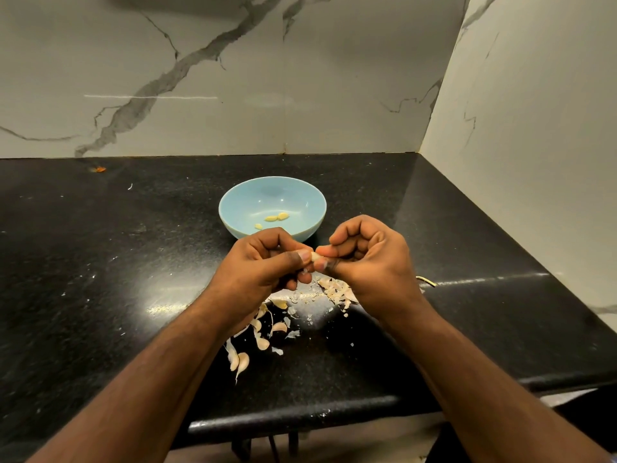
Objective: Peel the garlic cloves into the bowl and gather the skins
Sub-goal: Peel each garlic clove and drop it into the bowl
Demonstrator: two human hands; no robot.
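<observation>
- We see one garlic clove (315, 256) pinched between our two hands, held above the bench (100, 262) just in front of the bowl (233, 208).
- Our left hand (263, 262) has its grip closed on the clove, thumb and fingertips curled round it.
- Our right hand (367, 259) pinches the clove's other end, the remaining fingers curled in.
- The one light blue bowl holds three peeled cloves (276, 217) lying near its bottom.
- Below our hands, loose skins (337, 290) lie scattered on the black bench.
- Several unpeeled cloves (243, 361) lie beside our left forearm; part is hidden, so we cannot count them exactly.
</observation>
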